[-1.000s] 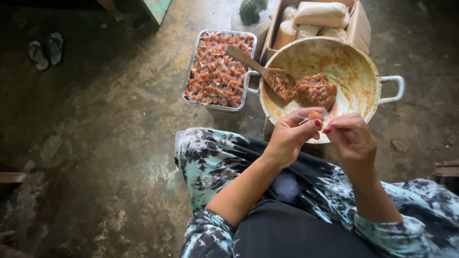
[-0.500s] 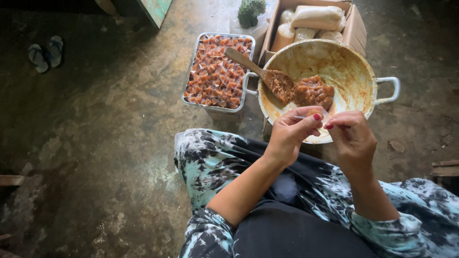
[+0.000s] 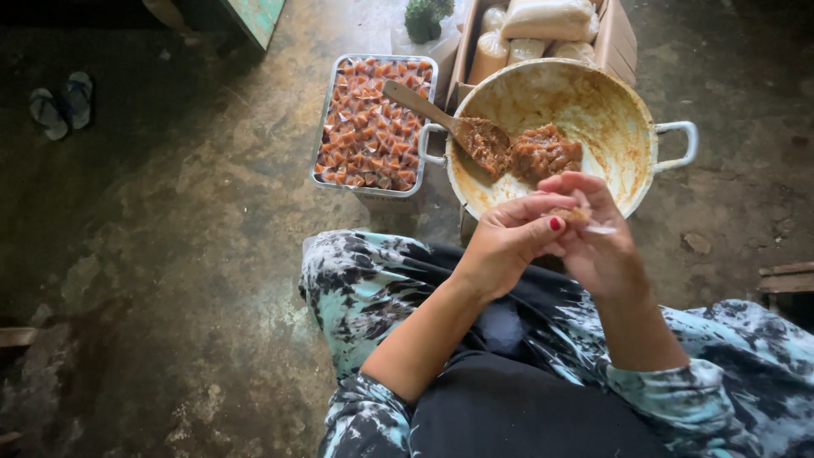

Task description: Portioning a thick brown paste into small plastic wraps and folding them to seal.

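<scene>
My left hand [image 3: 507, 242] and my right hand [image 3: 599, 237] meet over my lap, fingertips pinched together on a small brown sweet in clear wrapper [image 3: 580, 216]. Just beyond them sits a big round metal pan [image 3: 627, 161] with two handles, smeared orange inside. A lump of brown paste [image 3: 544, 153] lies in it, and a wooden spoon [image 3: 424, 106] rests with its bowl in the paste. Left of the pan stands a rectangular metal tray [image 3: 326, 127] filled with several small wrapped orange-brown pieces [image 3: 373, 127].
A cardboard box [image 3: 623, 38] with pale filled bags stands behind the pan. A small green plant [image 3: 424, 17] is next to it. A pair of sandals [image 3: 59, 102] lies on the concrete floor at far left. A wooden piece [image 3: 784, 280] shows at the right edge.
Both hands have drawn closer together around the small wrapped piece, fingers folding over it. The pan, spoon and tray have not moved.
</scene>
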